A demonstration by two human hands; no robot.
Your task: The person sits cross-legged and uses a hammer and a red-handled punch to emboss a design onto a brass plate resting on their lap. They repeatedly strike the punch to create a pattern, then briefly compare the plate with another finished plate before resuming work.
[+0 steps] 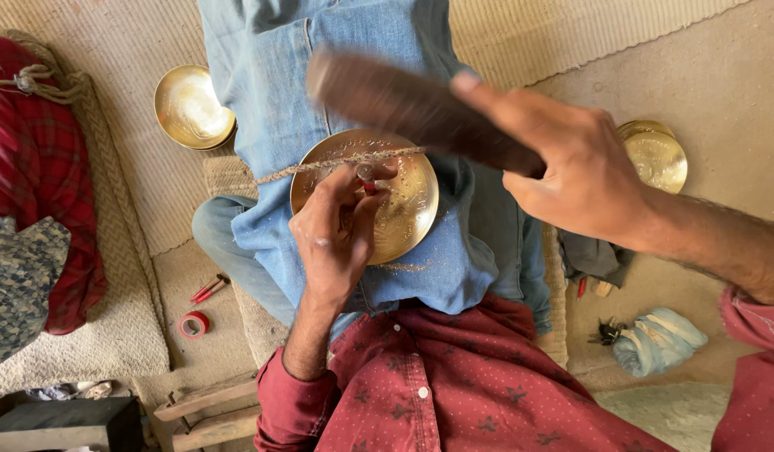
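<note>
Three round brass plates in view: engraved one (pixel 403 205) on denim lap, rough cord (pixel 336 165) across it. Left hand (pixel 332 234), grip pinched on thin red-tipped punch (pixel 367 184) against plate. Right hand (pixel 583 172), grip clenched around dark wooden mallet (pixel 403 107), blurred.

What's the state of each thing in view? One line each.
Brass plate: on the lap, face up, held down by a cord.
Small punch: upright, tip on the plate, pinched by left hand.
Wooden mallet: raised, motion-blurred, gripped by right hand.
Brass bowl: on the mat, untouched.
Tape roll: lying flat.
</note>
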